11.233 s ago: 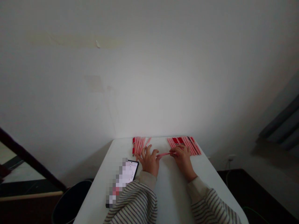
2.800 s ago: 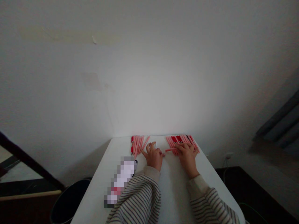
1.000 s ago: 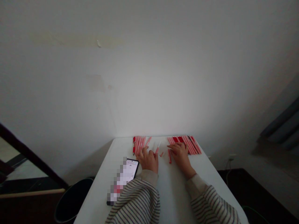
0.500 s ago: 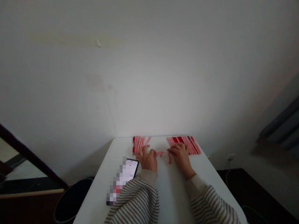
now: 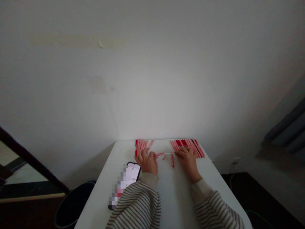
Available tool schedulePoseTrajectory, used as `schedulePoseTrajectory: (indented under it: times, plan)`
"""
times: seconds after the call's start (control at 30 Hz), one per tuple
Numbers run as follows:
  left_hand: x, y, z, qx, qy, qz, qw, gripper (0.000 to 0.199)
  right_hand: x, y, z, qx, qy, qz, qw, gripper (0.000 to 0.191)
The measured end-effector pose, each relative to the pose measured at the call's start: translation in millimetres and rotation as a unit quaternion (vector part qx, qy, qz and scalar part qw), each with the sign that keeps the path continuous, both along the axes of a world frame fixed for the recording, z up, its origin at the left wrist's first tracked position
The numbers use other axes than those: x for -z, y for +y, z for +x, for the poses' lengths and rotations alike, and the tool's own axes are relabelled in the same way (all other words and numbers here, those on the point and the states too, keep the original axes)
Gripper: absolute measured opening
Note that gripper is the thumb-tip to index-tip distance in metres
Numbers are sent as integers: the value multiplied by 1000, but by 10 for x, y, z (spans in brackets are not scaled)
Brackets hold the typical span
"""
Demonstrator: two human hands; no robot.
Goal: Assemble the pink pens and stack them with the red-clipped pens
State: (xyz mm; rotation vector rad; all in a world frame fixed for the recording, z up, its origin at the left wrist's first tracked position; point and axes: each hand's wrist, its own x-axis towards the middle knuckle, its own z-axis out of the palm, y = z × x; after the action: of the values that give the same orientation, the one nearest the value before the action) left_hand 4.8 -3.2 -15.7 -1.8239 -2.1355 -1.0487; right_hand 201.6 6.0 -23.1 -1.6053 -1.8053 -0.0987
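Above the table's middle, my left hand (image 5: pixel 148 161) is closed on the pink barrel of a pen (image 5: pixel 159 154). A thin white pen refill (image 5: pixel 168 153) sticks out of that barrel toward the right. My right hand (image 5: pixel 188 160) pinches the refill's far end. Between the hands lie a small pink pen part (image 5: pixel 164 157) and a longer pink-and-red pen piece (image 5: pixel 172 161), both on the table. A row of pink pens (image 5: pixel 142 143) lies just past my left hand. Past my right hand is another row of pink and red pens (image 5: pixel 198 149).
A lit phone (image 5: pixel 130 175) lies on the white table (image 5: pixel 176 203) left of my left forearm. The wall (image 5: pixel 152 79) stands behind the table. A dark round bin (image 5: pixel 73 203) is on the floor at left, and a wall socket (image 5: pixel 235 160) at right.
My hands have moved apart, the left one leftward and the right one rightward. More of the white refill now shows between them.
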Motion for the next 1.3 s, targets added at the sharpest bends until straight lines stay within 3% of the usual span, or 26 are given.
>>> schedulePoseTrajectory:
  times: [0.33,0.77,1.2,1.3]
  plan:
    - [15,26,-37,-23,2,-13,1000,8,-15,-6,26,18,-18,-6,1000,17]
    - [13,-4,18,-83,69,-51,993,28,-10,-18,14,18,-28,-13,999,18]
    - [-41,-33,26,-64,51,-79,994,25,19,-17,-1,14,-25,-17,999,19]
    - [-56,-40,26,-35,28,-66,997,23,4,-26,-14,9,-24,-14,1000,20]
